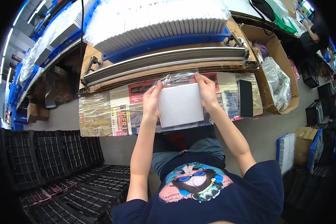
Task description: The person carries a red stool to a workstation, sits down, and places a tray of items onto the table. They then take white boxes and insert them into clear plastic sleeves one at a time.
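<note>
A flat white box (pixel 180 105) lies between my two hands above the near edge of the workbench (pixel 97 115). Clear plastic film (pixel 179 78) extends past the far side of the box. My left hand (pixel 152 100) grips the film and the box's left side, with its fingers pressed together near the far left corner. On the right side, my right hand (pixel 207 91) pinches the film near the far right corner. Beyond both hands, a long metal bar (pixel 164 59) crosses the bench.
A blue tray (pixel 168 43) of upright white boxes stands behind the bar. A black phone (pixel 245 98) lies at right, beside a cardboard box (pixel 291 89) holding plastic bags. Black crates (pixel 52 153) stand at lower left. Another person (pixel 313 37) is at upper right.
</note>
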Motion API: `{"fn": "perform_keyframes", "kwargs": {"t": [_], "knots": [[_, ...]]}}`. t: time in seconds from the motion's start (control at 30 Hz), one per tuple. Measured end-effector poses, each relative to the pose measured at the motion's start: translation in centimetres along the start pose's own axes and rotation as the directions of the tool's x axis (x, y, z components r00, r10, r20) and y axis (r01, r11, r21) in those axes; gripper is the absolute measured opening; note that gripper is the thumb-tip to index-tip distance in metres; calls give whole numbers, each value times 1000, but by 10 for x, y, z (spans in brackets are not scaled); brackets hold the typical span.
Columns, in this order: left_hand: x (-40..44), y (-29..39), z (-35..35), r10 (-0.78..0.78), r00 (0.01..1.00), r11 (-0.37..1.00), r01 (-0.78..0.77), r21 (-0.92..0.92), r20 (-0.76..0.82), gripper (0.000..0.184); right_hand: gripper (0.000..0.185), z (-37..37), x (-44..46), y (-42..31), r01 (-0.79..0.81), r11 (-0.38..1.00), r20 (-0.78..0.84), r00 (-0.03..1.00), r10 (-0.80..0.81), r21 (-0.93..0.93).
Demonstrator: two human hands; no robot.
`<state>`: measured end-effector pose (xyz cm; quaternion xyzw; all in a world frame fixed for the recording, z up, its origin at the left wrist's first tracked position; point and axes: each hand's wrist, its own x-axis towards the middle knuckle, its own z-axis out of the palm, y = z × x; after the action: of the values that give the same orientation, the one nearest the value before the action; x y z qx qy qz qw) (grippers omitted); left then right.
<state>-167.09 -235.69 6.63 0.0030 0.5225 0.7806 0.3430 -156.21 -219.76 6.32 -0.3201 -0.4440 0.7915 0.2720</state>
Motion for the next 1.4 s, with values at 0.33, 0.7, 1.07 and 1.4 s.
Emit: {"fn": "perform_keyframes", "kwargs": {"t": [0.33, 0.7, 1.07, 1.4], "knots": [[36, 2, 15, 110, 994, 990, -109, -88, 12, 30, 33, -9, 3, -5, 17, 1000, 0, 1000, -17, -12], [-26, 10, 14, 626, 742, 732, -665, 150, 239, 26, 15, -10, -37, -13, 628, 772, 277, 763, -584, -99], [-39, 14, 12, 444, 857, 855, -493, 164, 261, 36, 19, 0, -46, -10, 443, 893, 124, 893, -432, -76], [11, 4, 15, -34, 999, 997, 33, -70, -7, 24, 23, 0, 9, -2, 16, 997, -97, 995, -9, 74]]}}
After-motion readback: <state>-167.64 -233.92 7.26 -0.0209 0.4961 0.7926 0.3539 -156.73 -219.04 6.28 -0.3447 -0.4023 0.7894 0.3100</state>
